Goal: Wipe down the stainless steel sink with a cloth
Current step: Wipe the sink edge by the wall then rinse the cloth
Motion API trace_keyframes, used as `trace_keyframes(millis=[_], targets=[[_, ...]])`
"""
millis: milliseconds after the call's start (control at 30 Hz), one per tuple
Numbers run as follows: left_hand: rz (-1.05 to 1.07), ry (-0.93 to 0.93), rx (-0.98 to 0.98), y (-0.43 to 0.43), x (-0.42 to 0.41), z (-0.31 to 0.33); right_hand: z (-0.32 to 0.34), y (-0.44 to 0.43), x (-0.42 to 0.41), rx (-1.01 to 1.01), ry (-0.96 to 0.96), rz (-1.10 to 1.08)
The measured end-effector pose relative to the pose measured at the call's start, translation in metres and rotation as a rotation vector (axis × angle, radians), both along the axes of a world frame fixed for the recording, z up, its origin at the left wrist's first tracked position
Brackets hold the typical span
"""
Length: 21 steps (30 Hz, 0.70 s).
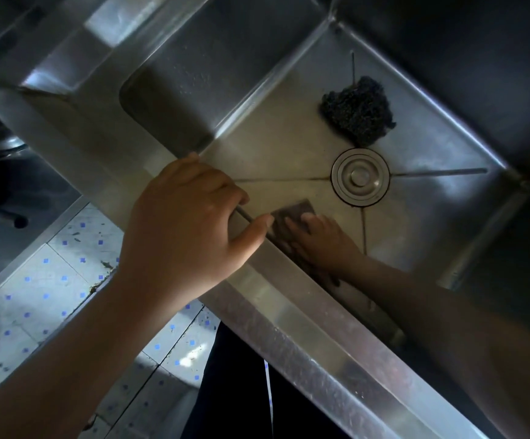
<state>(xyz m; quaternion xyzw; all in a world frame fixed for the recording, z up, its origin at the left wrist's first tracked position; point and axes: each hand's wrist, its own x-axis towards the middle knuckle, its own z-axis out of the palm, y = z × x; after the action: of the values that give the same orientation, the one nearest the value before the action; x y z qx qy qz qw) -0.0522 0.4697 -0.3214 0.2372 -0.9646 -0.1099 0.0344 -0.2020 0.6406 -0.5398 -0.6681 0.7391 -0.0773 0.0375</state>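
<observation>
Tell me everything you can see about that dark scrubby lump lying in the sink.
The scouring pad is a dark, almost black wad of coarse, tangled mesh. It is lumpy and roughly blocky, with ragged edges. It lies loose on the floor of the stainless steel sink, on the far side of the round drain and close to it. One of the floor's creases runs under it. Only the sink floor plainly touches it, and nothing rests on it.

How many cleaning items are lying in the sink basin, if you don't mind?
2: a brown cloth under the right hand, and a dark scouring pad beyond the drain. The near rim may hide more.
</observation>
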Motion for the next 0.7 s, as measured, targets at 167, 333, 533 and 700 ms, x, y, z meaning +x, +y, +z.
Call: trace_keyframes(millis=[167,333,533,700], targets=[[-0.002,-0.006,-0.004,-0.001,0.001,0.0,0.006,-0.026,-0.031,0.022,-0.049,-0.187],[-0.013,-0.003,-0.001,0.0,0.001,0.001,0.01,0.002,-0.04,0.124,-0.084,-0.355],[-0.016,-0.013,0.015,0.0,0.001,0.003,0.024,0.047,-0.004,0.245,-0.185,-0.387],[-0.018,0.001,0.008,-0.001,0.001,0.001,0.024,0.028,0.012,0.226,-0.185,-0.182]])
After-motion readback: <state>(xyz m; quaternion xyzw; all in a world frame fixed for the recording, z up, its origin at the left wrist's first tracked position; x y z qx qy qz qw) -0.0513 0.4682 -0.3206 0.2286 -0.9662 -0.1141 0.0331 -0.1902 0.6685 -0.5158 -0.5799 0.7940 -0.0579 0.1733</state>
